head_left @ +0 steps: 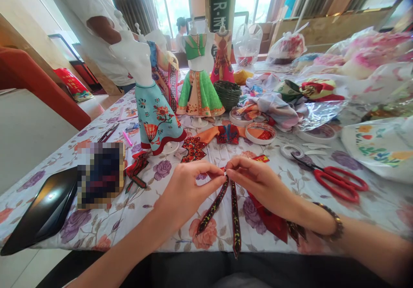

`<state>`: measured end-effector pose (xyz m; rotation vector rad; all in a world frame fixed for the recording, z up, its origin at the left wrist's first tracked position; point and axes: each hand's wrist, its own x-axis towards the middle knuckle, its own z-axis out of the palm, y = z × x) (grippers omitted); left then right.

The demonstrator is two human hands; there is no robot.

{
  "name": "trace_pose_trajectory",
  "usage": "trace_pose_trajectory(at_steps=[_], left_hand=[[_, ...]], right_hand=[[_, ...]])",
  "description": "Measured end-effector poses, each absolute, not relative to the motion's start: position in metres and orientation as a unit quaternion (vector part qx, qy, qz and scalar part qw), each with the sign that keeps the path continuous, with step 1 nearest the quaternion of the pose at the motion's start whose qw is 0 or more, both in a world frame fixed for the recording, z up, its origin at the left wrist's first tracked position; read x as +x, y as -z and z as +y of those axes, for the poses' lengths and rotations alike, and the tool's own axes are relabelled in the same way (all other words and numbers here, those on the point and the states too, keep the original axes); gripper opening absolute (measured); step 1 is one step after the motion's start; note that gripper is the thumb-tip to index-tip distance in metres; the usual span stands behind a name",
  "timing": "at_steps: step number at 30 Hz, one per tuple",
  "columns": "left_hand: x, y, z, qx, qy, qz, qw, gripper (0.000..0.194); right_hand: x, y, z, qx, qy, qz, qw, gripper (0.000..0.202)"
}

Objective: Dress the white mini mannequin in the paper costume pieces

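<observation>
My left hand (190,189) and my right hand (258,180) meet over the flowered cloth near the table's front edge, both closed in a pinch on a dark patterned ribbon (236,219). A tiny white piece shows between the fingertips. Two narrow strips of the ribbon, dark with yellow and red pattern, hang down from the fingers, one of them reaching the table's front edge. Beneath my right hand lies a red fabric piece (274,223) with a dark patterned end. A beaded bracelet is round my right wrist.
Red-handled scissors (338,180) and tape rolls (260,133) lie to the right. Small mannequins in a blue skirt (158,116) and a green dress (200,90) stand behind, beside a dark basket (228,95). At left is a black glossy object (41,210). A person in white (93,34) stands back left.
</observation>
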<state>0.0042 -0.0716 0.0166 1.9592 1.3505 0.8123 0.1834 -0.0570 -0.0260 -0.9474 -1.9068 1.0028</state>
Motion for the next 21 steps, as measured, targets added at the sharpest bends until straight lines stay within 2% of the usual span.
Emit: trace_pose_trajectory(at_steps=[7,13,21], left_hand=[[0.007,-0.018,-0.076,0.748,-0.294,0.525,0.279,0.007],[0.010,-0.018,-0.082,0.760,-0.293,0.527,0.242,0.009],[0.011,-0.017,-0.082,0.758,-0.283,0.540,0.234,0.008]], right_hand=[[0.187,0.030,-0.057,-0.323,-0.128,-0.852,0.392,0.008],[0.189,0.031,-0.056,-0.274,-0.121,-0.892,0.340,0.016],[0.189,0.029,-0.057,-0.273,-0.140,-0.890,0.338,0.014]])
